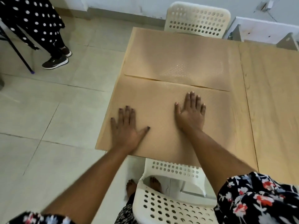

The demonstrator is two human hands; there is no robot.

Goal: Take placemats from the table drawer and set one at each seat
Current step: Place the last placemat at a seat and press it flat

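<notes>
Two tan, finely textured placemats lie flat on the light wooden table (267, 97). The near placemat (161, 101) lies in front of the white perforated chair (171, 196) at my side. The far placemat (178, 50) lies before the white chair (197, 18) at the opposite side, and its near edge meets the near mat. My left hand (127, 126) rests flat, fingers spread, on the near mat's left part. My right hand (191, 110) rests flat on its middle. Neither hand grips anything. No drawer shows.
Another person in a black polka-dot garment and dark shoes (55, 60) stands on the tiled floor at the upper left, beside a dark chair leg (17, 50). White shelving (262, 29) stands beyond the table's far right corner. My bare feet (132, 186) are beside the near chair.
</notes>
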